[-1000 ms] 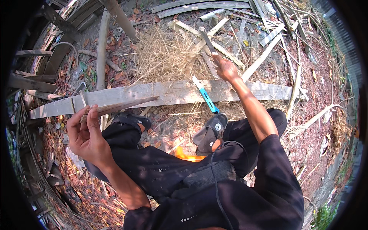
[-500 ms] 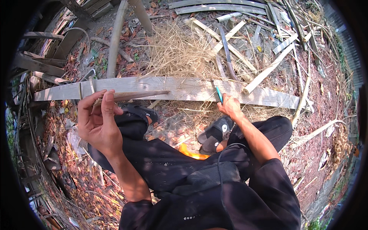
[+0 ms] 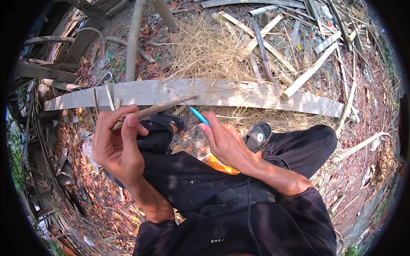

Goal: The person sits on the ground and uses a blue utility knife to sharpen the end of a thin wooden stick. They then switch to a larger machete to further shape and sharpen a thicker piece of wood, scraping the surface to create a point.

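Observation:
My left hand (image 3: 119,147) is closed around the thick end of a long brown tapered piece (image 3: 160,108) that looks like wood. Its pointed tip reaches right, over the plank. Between the fingers of my right hand (image 3: 228,143) is a slim tool with a blue handle (image 3: 199,116) and a thin metal shaft, like an awl. The shaft slants up and left, crossing the tapered piece close to its tip. Whether the two touch, I cannot tell. Behind both lies a long grey wooden plank (image 3: 239,93), stretching from left to right in front of my legs.
Dry straw (image 3: 209,49) is heaped beyond the plank. A long curved blade with a brown handle (image 3: 268,70) rests among bamboo strips (image 3: 309,72) at the far right. Wooden posts (image 3: 134,40) stand at the left. An orange object (image 3: 223,165) is between my legs.
My right hand has come left from the plank with the blue-handled tool, bringing its shaft across the tapered piece. My left hand still holds that piece.

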`<state>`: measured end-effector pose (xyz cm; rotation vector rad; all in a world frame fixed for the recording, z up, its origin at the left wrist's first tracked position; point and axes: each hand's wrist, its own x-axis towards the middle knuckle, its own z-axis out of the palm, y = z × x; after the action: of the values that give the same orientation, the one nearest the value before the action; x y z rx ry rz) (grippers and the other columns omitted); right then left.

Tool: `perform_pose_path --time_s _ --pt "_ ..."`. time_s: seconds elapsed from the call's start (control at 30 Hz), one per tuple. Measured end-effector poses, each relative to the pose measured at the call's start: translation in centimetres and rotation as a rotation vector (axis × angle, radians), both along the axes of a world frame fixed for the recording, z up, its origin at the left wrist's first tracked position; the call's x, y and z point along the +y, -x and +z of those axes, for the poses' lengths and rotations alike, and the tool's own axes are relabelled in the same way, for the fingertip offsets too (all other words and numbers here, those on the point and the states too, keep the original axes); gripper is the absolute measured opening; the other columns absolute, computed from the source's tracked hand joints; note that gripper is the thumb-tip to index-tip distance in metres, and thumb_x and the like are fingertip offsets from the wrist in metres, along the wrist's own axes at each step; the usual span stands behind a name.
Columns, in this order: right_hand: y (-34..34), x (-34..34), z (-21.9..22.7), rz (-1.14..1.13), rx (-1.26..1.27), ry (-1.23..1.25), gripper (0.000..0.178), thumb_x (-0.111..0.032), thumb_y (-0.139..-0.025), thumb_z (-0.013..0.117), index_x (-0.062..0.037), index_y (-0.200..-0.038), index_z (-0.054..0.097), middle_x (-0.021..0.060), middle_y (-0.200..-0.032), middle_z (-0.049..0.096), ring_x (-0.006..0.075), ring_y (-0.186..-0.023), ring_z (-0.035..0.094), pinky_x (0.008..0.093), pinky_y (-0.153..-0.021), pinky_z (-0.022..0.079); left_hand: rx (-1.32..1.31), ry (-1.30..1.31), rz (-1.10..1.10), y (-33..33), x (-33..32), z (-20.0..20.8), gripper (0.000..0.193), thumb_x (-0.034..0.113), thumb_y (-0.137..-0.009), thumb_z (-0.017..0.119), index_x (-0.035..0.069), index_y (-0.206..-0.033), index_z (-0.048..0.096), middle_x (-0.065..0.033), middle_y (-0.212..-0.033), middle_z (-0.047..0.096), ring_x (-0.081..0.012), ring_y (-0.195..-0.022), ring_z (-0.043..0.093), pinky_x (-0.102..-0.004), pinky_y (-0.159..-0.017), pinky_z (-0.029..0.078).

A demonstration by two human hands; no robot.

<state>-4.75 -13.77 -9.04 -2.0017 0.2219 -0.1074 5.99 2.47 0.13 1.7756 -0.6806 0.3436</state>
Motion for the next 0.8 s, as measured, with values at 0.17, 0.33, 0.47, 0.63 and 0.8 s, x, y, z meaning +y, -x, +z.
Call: perform_pose_path --time_s 0.17,0.33,0.47,0.63,0.8 --pt "0.5 -0.9 -10.5 0.005 0.213 0.210 0.022 -0.025 -0.102 0.041 -0.0032 -0.099 0.041 0.0248 -0.056 0.052 0.0461 -0.055 0.056 0.0552 -0.050 0.041 -0.043 0.025 0.023 0.6 -1.1 0.2 0.014 0.002 -0.089 0.065 -0.010 -0.095 0.065 -0.0101 -0.080 0.058 -0.0104 -0.055 0.055 -0.0196 -0.050 0.042" --pt "-0.7 -1.0 -6.5 -0.130 0.198 -0.029 0.022 -0.025 -0.101 0.041 -0.0029 -0.099 0.042 0.0248 -0.055 0.052 0.0460 -0.055 0.055 0.0530 -0.050 0.041 -0.085 -0.040 0.060 1.1 -0.9 -0.4 0.017 0.008 -0.088 0.067 -0.008 -0.095 0.066 -0.0105 -0.073 0.059 -0.0115 -0.055 0.053 -0.0208 -0.053 0.037" --pt "-1.4 -1.0 -1.4 -0.026 -0.125 -0.037 0.020 -0.019 -0.099 0.047 0.0003 -0.096 0.044 0.0231 -0.058 0.054 0.0431 -0.053 0.055 0.0490 -0.049 0.042 -0.099 -0.056 0.024 0.6 -0.9 0.1 0.017 0.009 -0.088 0.066 -0.008 -0.093 0.066 -0.0124 -0.076 0.061 -0.0129 -0.055 0.054 -0.0225 -0.055 0.037" --pt "0.1 1.1 3.8 0.072 -0.151 0.011 0.014 -0.012 -0.098 0.047 0.0019 -0.099 0.044 0.0199 -0.057 0.051 0.0411 -0.057 0.058 0.0486 -0.049 0.042 -0.113 -0.067 0.027 0.9 -0.8 0.1 0.017 0.006 -0.085 0.069 -0.008 -0.093 0.066 -0.0139 -0.079 0.062 -0.0133 -0.055 0.054 -0.0219 -0.053 0.038" --pt "-1.0 0.4 -0.6 0.037 0.006 0.243 0.017 -0.015 -0.098 0.048 0.0000 -0.095 0.041 0.0209 -0.058 0.053 0.0409 -0.051 0.056 0.0489 -0.047 0.042 -0.127 -0.080 0.006 0.8 -0.8 0.1 0.016 0.004 -0.084 0.070 -0.008 -0.093 0.067 -0.0140 -0.080 0.062 -0.0127 -0.055 0.054 -0.0201 -0.050 0.039"
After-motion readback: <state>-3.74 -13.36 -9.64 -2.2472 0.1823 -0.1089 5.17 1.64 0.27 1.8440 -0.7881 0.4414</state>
